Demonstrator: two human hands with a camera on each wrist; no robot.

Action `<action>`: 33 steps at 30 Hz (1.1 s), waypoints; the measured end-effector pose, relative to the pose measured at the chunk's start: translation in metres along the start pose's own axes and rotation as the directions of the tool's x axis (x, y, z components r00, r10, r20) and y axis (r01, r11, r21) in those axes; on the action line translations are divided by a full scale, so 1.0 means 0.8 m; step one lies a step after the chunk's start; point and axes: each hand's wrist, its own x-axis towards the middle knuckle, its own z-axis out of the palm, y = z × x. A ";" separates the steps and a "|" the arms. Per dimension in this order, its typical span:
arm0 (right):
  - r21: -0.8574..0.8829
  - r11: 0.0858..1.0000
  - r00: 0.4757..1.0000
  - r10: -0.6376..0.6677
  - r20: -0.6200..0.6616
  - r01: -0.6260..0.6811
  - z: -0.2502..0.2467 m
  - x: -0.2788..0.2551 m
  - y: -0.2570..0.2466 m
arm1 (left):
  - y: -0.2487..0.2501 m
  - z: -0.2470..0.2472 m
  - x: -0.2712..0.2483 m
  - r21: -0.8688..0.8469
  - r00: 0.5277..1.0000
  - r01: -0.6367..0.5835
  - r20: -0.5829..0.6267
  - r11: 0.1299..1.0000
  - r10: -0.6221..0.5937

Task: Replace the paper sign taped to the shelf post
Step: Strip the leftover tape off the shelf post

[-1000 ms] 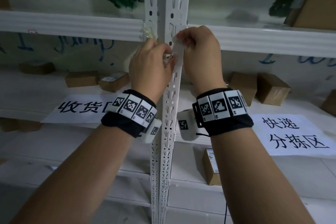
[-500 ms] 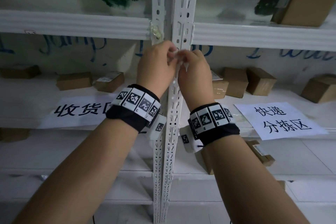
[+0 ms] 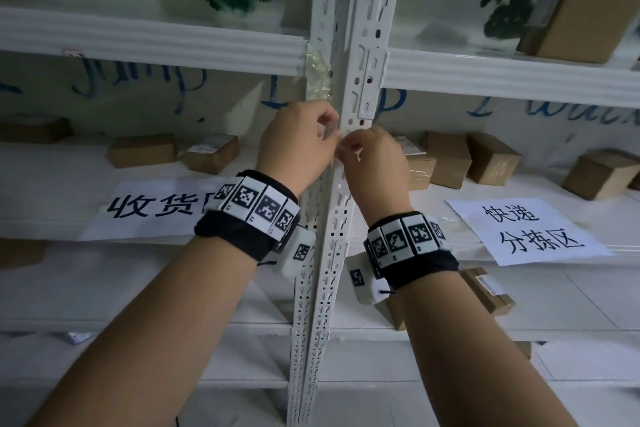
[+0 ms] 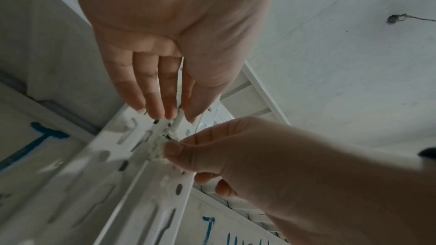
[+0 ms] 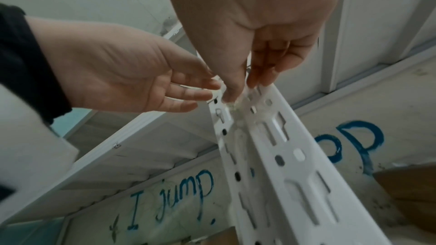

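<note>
A white perforated shelf post [image 3: 329,253] rises up the middle. My right hand [image 3: 346,146] pinches a crumpled wad of clear tape [image 4: 156,151] stuck to the post's front [image 5: 271,156], thumb against fingertips [image 5: 232,106]. My left hand [image 3: 330,133] is just left of it, with straight fingers [image 4: 162,111] touching the post. More wrinkled clear tape [image 3: 317,69] clings to the post where it meets the left beam. Two printed paper signs lie flat on the shelf, one at the left [image 3: 152,208] and one at the right [image 3: 526,229]. No sign hangs on the post.
White shelf beams [image 3: 156,42] run out from the post on both sides. Several small cardboard boxes [image 3: 446,159] sit on the shelf behind my hands, and a larger box [image 3: 581,3] stands on the upper right shelf. The back wall carries blue lettering [image 5: 174,193].
Both hands have come down the post from beam height to just below it and drawn close together. The white strip my right hand held up is no longer seen.
</note>
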 end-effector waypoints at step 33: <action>0.292 0.950 0.994 0.110 0.012 -0.109 0.073 -0.068 0.010 | -0.199 0.073 -0.060 0.395 0.842 0.341 0.277 0.853 -0.464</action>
